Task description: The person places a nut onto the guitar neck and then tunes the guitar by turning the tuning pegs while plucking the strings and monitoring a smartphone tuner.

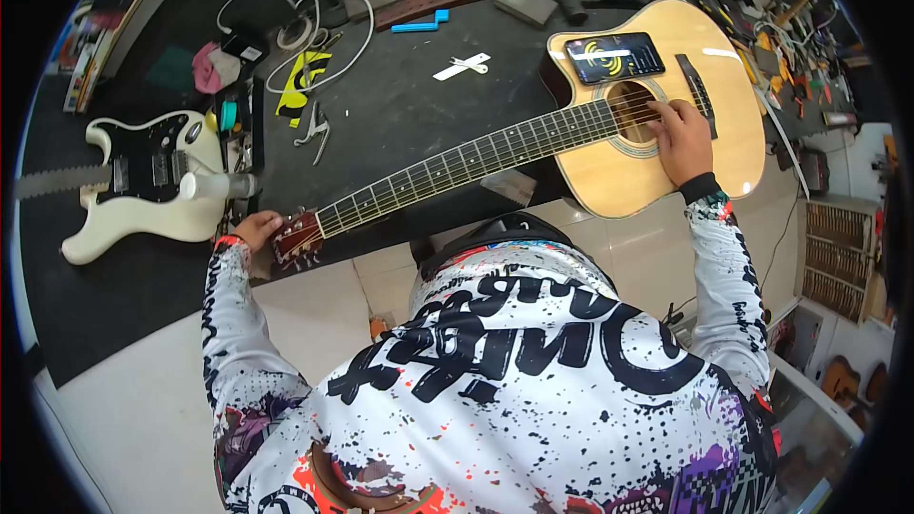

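An acoustic guitar (595,171) with a pale wood top lies on the dark workbench, its neck pointing left. My left hand (257,228) is at the headstock (303,236), its fingers closed around a tuning peg at the end; the peg is mostly hidden. Over the sound hole (632,107), my right hand (682,138) touches the strings with bent fingers, and nothing else shows in it. A phone (616,58) with a lit screen showing yellow arcs rests on the guitar's upper body.
A white electric guitar (152,214) lies at the left with a white bottle (205,186) on it. Behind the neck are a capo (317,133), a blue string winder (419,25), white cable (367,33) and a grey block (526,3). Tools clutter the right.
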